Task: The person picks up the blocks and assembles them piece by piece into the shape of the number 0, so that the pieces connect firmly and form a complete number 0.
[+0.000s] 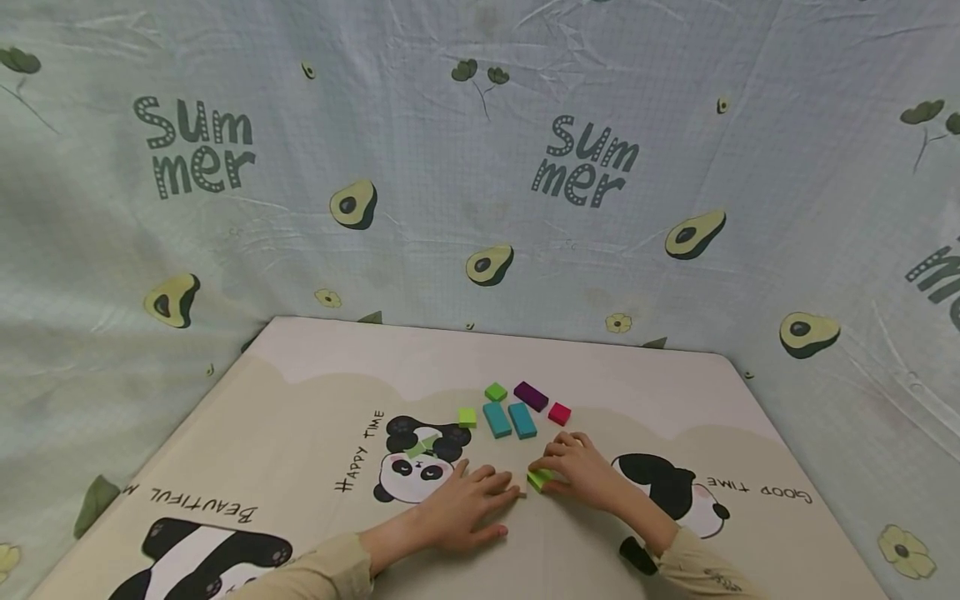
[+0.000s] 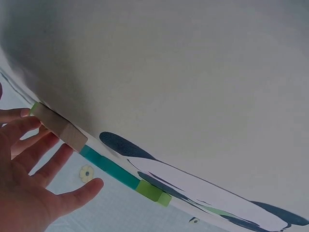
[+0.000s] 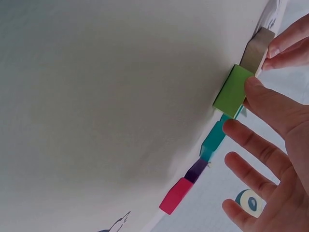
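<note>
My right hand (image 1: pixel 581 471) pinches a bright green block (image 1: pixel 538 479) between thumb and fingers on the table, clearest in the right wrist view, where the green block (image 3: pixel 234 92) stands beside a plain beige block (image 3: pixel 258 50). To its left my left hand (image 1: pixel 467 510) lies low over the table with spread fingers. Its fingertips touch the beige block (image 2: pixel 60 128) in the left wrist view, and the thumb stands away from it. In the head view the beige block is mostly hidden by the left fingers and blends with the cloth.
Beyond the hands lie two teal blocks (image 1: pixel 497 419), two green blocks (image 1: pixel 467 417), a purple block (image 1: pixel 531 396) and a red block (image 1: pixel 559 414). Panda pictures (image 1: pixel 412 477) are printed on the table cover. A patterned curtain (image 1: pixel 420 250) hangs behind the table.
</note>
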Demonstrator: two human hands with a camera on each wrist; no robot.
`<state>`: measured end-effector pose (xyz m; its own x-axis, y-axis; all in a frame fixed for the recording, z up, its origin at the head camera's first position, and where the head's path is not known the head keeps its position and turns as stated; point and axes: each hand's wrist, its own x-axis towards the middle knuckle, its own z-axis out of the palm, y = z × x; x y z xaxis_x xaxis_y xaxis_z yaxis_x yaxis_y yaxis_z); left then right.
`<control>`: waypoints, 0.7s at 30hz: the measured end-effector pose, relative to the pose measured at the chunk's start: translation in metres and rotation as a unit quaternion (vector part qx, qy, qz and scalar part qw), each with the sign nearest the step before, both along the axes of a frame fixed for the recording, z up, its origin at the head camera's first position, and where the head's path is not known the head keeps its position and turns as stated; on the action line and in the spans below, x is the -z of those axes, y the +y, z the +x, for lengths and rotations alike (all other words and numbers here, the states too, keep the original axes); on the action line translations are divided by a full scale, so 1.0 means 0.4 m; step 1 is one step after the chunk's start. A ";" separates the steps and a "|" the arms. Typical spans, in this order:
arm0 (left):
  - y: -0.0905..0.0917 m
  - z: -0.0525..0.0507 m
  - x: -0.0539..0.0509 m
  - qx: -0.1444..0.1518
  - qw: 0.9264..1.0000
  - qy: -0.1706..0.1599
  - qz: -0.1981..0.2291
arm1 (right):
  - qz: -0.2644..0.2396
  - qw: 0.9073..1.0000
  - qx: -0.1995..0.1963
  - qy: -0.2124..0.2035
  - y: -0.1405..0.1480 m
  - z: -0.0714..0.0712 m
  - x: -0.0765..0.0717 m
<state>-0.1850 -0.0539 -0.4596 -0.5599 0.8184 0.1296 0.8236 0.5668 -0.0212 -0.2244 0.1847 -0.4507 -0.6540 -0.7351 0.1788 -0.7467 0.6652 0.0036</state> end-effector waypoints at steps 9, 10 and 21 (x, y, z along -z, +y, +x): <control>-0.001 -0.001 0.003 0.000 1.000 0.002 -0.001 | -0.003 1.000 -0.009 0.007 0.001 -0.001 -0.003; -0.001 -0.001 0.003 0.000 1.000 0.003 -0.001 | -0.002 1.000 -0.010 0.007 0.001 -0.002 -0.003; -0.001 0.002 -0.002 0.001 1.000 0.001 0.000 | -0.004 0.999 0.017 -0.027 0.012 0.000 -0.008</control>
